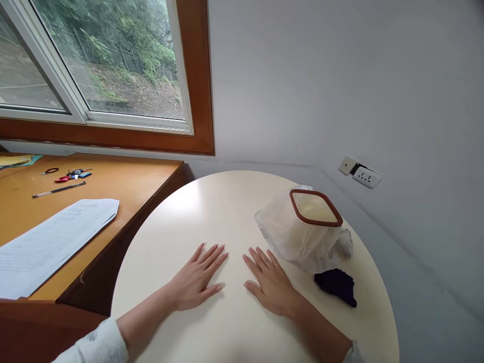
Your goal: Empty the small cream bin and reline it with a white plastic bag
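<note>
My left hand (196,280) lies flat on the round cream table (234,212), fingers spread and holding nothing. Across a short gap, my right hand (270,285) rests palm down too, its fingers apart. Nearest to the right hand is a small waste bin (317,208) with a brown rounded-square rim, lined with a whitish plastic bag (295,239) that drapes over its outside. In front of the bin, a dark purple cloth (336,286) lies crumpled on the tabletop. Both hands are apart from the bin and the cloth.
To the left stands a wooden desk (151,176) bearing papers (68,237), a pen (58,190), and a bunch of keys (77,174). A window (124,60) is above it. The wall behind the table carries a power socket (366,176).
</note>
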{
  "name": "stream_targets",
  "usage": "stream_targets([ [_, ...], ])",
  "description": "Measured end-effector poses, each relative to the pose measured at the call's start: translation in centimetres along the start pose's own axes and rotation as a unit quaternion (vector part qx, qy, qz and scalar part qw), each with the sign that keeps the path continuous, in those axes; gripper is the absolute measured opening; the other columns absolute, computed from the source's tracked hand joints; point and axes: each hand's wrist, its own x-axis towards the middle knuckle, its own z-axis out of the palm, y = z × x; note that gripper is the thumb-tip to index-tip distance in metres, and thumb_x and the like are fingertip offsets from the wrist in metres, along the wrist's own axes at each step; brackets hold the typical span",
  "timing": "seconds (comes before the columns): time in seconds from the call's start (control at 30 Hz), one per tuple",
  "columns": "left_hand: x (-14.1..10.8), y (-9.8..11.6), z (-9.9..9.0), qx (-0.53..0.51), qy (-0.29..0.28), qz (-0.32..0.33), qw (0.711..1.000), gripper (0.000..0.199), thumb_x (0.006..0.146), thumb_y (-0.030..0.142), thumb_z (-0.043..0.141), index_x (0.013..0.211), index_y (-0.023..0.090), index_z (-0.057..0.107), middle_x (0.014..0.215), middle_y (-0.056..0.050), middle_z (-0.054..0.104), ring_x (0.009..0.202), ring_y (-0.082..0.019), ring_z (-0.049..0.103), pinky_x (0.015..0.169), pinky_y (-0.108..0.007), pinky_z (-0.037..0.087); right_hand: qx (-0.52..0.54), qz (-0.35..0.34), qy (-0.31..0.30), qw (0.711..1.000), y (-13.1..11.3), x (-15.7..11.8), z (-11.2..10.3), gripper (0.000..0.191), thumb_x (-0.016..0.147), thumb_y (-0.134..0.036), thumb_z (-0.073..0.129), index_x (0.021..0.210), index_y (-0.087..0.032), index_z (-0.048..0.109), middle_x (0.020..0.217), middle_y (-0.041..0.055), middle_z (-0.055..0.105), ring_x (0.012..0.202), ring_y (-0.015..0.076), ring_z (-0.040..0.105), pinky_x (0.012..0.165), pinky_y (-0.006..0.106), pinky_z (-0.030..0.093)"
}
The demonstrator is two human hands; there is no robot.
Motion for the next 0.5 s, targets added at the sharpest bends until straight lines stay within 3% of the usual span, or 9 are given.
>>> stream_targets([
  [0.3, 0.21, 0.03, -0.18, -0.016, -0.023, -0.014, 1.0, 0.067, 0.088, 0.051, 0.033, 0.142, 0.029, -0.001, 0.148, -0.004, 0.012, 0.135, -0.026, 0.016, 0.11, -0.048, 0.003, 0.002, 0.005, 0.01, 1.0, -0.14, 0.12, -0.09, 0.055, 0.092, -0.049, 0.021, 0.142, -0.028, 0.016, 0.149, 0.0013, 0.013, 0.137, 0.0207, 0.007, 0.111, 0.045, 0.007],
  [0.5, 0.16, 0.0, -0.15, -0.023, -0.011, -0.013, 1.0, 0.066, 0.087, 0.05, 0.034, 0.142, 0.03, 0.002, 0.148, -0.003, 0.014, 0.135, -0.026, 0.017, 0.11, -0.048, 0.005, -0.014, -0.008, 0.033, 0.999, -0.03, 0.17, 0.1, 0.053, 0.092, -0.045, 0.026, 0.14, -0.024, 0.023, 0.147, 0.0038, 0.02, 0.135, 0.0224, 0.015, 0.11, 0.047, 0.016],
])
